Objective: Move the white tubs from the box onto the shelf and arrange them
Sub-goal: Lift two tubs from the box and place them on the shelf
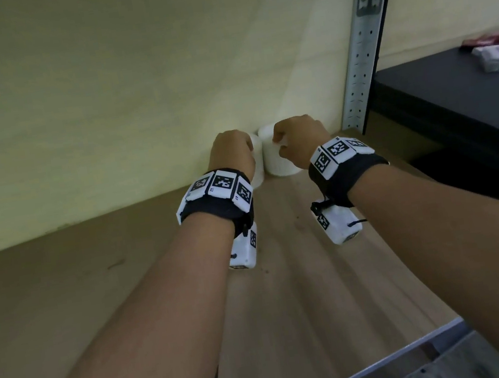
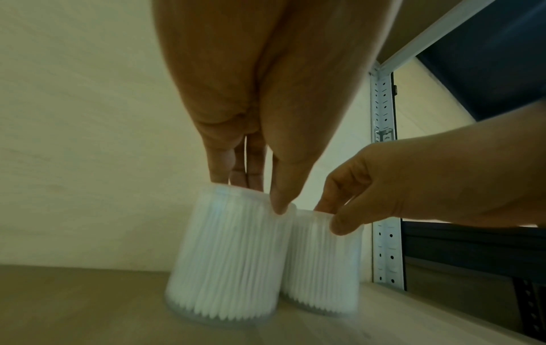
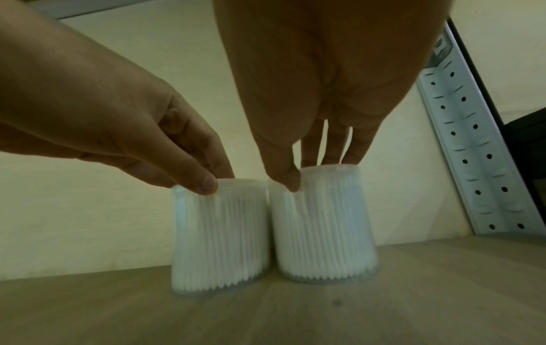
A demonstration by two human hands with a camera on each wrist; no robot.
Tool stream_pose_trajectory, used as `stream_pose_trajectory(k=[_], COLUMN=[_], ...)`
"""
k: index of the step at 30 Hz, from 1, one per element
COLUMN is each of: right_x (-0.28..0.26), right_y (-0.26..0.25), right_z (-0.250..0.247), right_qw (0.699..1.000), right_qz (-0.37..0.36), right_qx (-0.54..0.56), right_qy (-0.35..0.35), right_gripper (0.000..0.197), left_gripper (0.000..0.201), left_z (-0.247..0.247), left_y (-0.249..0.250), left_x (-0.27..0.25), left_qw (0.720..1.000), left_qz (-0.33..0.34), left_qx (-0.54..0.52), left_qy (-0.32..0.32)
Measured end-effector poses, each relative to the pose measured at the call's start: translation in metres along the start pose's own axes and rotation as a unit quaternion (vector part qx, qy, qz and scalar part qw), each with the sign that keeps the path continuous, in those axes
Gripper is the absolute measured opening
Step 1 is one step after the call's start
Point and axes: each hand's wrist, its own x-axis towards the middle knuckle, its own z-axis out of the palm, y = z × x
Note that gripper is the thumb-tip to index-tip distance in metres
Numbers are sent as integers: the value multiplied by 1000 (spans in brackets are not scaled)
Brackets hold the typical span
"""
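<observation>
shelf (image 1: 303, 278): fingers (image 3: 203, 184) pinch tubs' (image 3: 218, 240) tops.

Dim, yellow-green indoor light, all views
Wide-angle bending at edges; wrist views soft with motion blur, colours muted

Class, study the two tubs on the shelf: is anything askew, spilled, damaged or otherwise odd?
Nothing stands out. Both tubs stand upright, side by side on the shelf, each pinched at its top by a hand.

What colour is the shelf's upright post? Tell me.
Pale grey-white metal upright post, punched with rows of dark holes; clearest in the right wrist view.
</observation>
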Motion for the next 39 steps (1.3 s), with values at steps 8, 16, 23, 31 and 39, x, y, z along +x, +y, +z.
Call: stream_pose_trajectory(k=[8,16,23,31,39], right_x=[-12,-80,-168,-268,-347], right_y=[-5,-16,-49,-98,-123], right_z=[-10,-29,-40,-22,34], right_qw=[998,999,997,989,981], right_qz=[-9,-17,-47,-97,-135], right_qx=[-3,-24,-6,10,48], right_qy=[-55,-32,-66,-108,-127], right_gripper=[46,45,49,49,37], left_gripper=[31,55,55,58,47], left_z=[-18,-55,-98,-118,-103], left_y=[4,-1,-9,-32,-66], left_x=[-9,-70,-172,-292,-387], left_qw=[998,994,992,986,979], left_qz=[-23,-37,-45,-71,-111], left_qx=[-1,13,17,37,35], left_qy=[-59,-99,-119,-145,-167])
